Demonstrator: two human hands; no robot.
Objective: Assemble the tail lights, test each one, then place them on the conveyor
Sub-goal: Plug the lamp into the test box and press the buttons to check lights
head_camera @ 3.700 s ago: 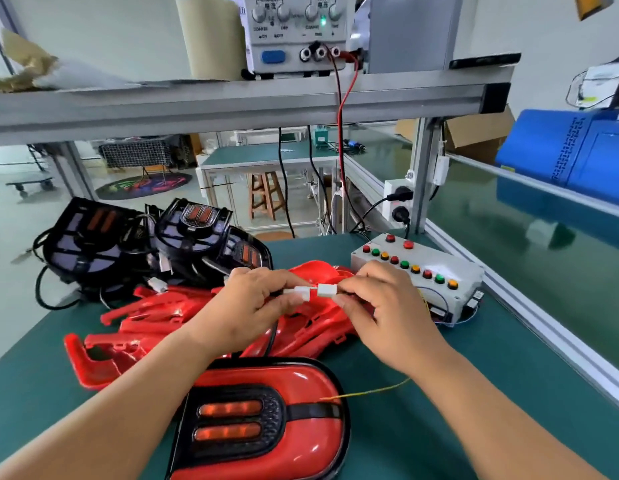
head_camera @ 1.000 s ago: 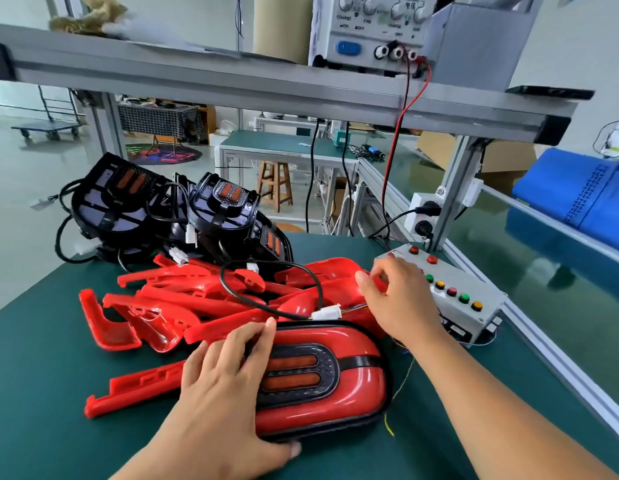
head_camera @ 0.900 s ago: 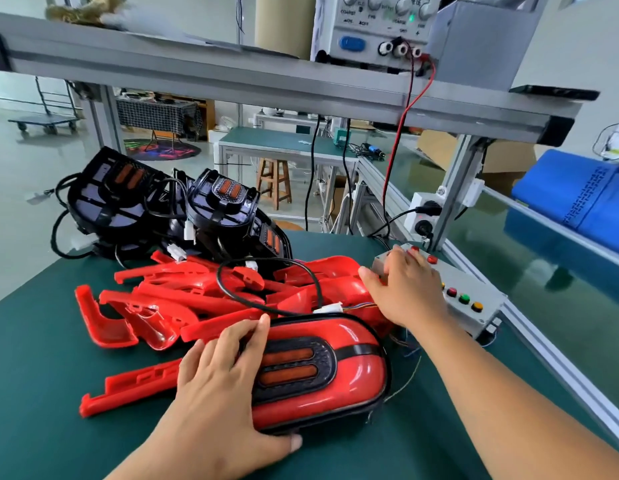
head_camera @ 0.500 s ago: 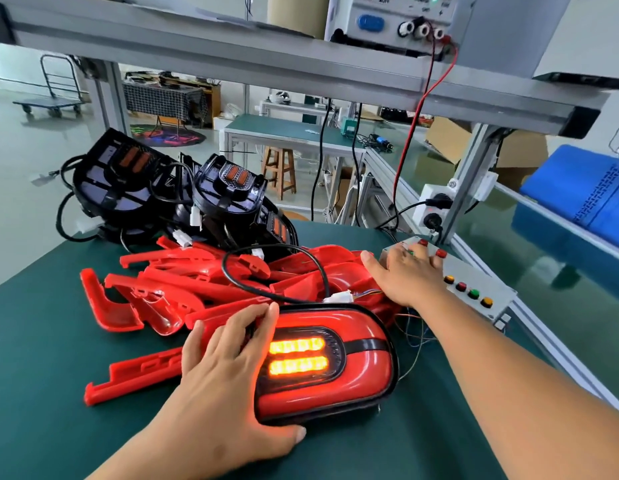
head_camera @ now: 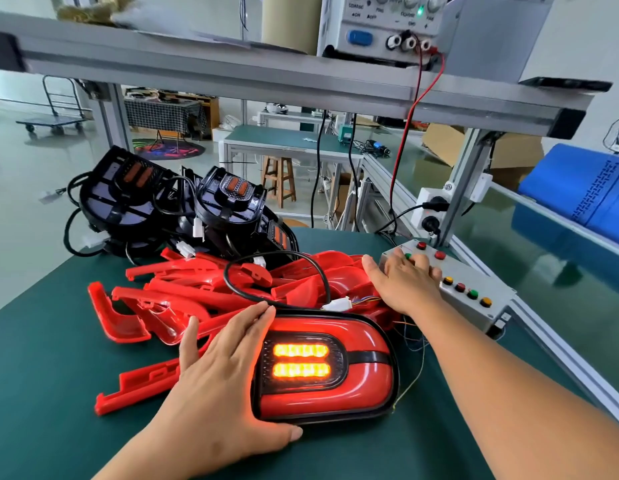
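An assembled red tail light (head_camera: 363, 389) lies on the green bench in front of me, its two amber bars lit. My left hand (head_camera: 221, 375) lies flat over its left end, fingers straight, thumb along its front edge. A black cable runs from the light to a white connector (head_camera: 337, 304). My right hand (head_camera: 403, 284) rests on the grey button box (head_camera: 474, 299), fingers pressing on its far-left buttons. The green conveyor (head_camera: 543, 258) runs along the right side.
A heap of loose red covers (head_camera: 183, 299) lies behind the light. Black tail-light housings (head_camera: 225, 209) with cables stand at the bench's far edge. A power supply (head_camera: 387, 26) sits on the overhead shelf, and a blue bin (head_camera: 585, 188) rides the conveyor.
The connector was joined earlier. My left hand settled on the light, my right hand reached onto the button box, and the amber bars went from dark to lit.
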